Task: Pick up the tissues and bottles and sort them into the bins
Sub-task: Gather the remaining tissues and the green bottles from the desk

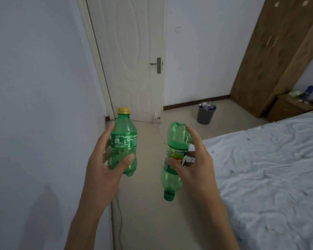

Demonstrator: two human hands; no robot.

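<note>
Between wall (34,105) and bed (269,168) | left hand (103,170) wrapped round yellow-capped bottle (124,139), upright | right hand (193,166) gripping green-capped bottle (175,138), cap down | grey bin (206,116) by far wall (197,60) — part-filled | held pair not yet binned; clear bottle (155,119) left on floor (145,213) by door (130,60)

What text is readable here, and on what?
"Sprite", edge cut off: label of the yellow-capped bottle in the left hand.
"300", below "汽水": same label.
"450", upside down: label of the inverted green-capped bottle in the right hand.
Remaining fine print on both labels: too small to read.
</note>
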